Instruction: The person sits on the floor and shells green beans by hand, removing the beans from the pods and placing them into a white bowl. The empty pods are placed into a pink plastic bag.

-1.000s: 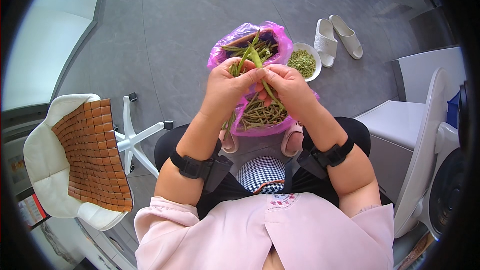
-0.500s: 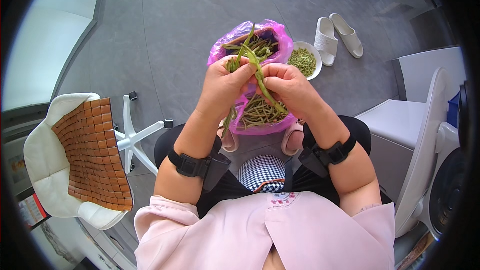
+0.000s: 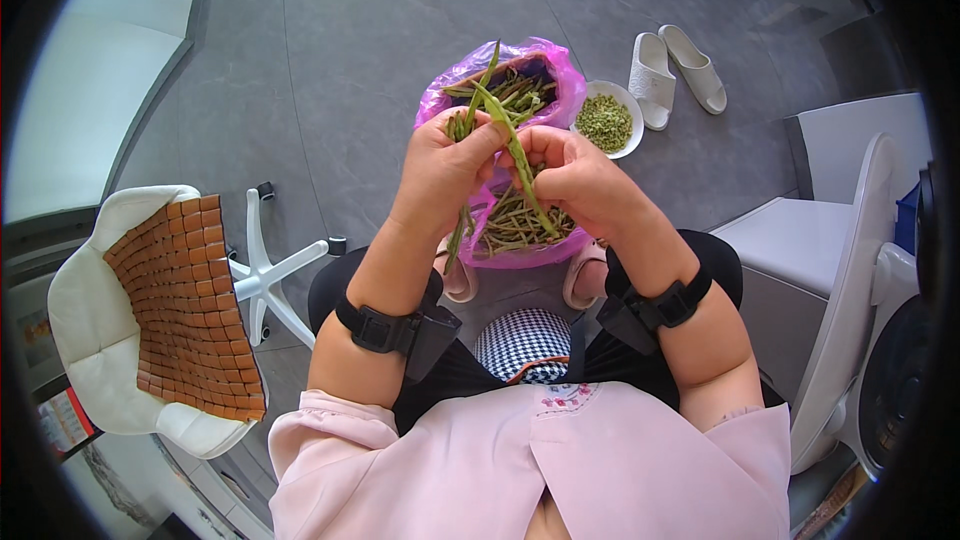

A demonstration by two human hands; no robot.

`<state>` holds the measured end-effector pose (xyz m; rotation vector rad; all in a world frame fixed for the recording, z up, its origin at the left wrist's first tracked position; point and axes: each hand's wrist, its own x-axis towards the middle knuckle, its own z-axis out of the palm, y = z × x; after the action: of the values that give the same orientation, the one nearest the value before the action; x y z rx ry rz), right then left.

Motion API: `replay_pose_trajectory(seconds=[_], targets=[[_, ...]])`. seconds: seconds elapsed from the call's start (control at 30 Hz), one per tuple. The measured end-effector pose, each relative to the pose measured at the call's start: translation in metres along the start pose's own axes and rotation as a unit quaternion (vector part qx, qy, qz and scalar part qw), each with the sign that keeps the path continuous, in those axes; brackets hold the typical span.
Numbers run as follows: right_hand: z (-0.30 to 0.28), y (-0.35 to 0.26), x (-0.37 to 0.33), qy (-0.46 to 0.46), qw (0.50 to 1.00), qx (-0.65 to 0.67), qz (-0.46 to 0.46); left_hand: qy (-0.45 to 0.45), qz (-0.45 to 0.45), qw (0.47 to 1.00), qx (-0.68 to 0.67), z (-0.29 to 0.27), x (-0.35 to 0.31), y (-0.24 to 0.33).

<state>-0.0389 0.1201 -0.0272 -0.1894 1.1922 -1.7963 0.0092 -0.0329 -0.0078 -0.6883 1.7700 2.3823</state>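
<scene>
My left hand is closed round a bunch of thin green bean pods, whose ends hang below the fist. Between its thumb and fingers it also pinches one light-green bean pod, which slants down and looks split along its length. My right hand is closed at the same pod, thumb and fingertips against its side; some fingertips are hidden behind it. Beneath both hands lies a pink plastic bag with long bean pods in its far part. Shorter, browner pods fill the near part.
A white bowl of small shelled green beans stands right of the bag. White slippers lie beyond it. A white swivel chair with a brown slatted mat is at left, white furniture at right. My knees flank the bag.
The split pod now hangs more steeply. My right hand has shifted slightly along it, its fingers curled differently. My left hand keeps its bunch nearly in place.
</scene>
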Motion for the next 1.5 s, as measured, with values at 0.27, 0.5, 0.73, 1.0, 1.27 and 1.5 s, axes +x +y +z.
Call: replay_pose_trajectory(seconds=[0.27,0.5,0.73,1.0,1.27,1.5], targets=[[-0.004,0.002,0.001,-0.004,0.999,0.031,0.037,0.007,-0.011,0.999,0.031,0.000,0.000,0.001],[0.003,0.003,0.003,0.041,0.999,0.002,0.011,-0.037,-0.036,0.999,-0.009,-0.002,-0.001,-0.002],[0.004,0.006,0.006,0.038,0.996,0.077,0.015,-0.051,-0.047,0.995,-0.069,-0.002,-0.001,-0.004],[-0.001,0.011,0.005,0.080,0.978,0.106,0.162,0.015,0.018,1.000,0.010,0.012,-0.004,-0.020],[0.005,0.009,0.008,0.111,0.961,0.075,0.243,0.037,0.046,0.998,0.002,0.016,-0.003,-0.026],[-0.001,0.014,0.010,0.090,0.958,0.082,0.260,0.058,0.055,0.996,0.044,0.011,0.003,-0.028]])
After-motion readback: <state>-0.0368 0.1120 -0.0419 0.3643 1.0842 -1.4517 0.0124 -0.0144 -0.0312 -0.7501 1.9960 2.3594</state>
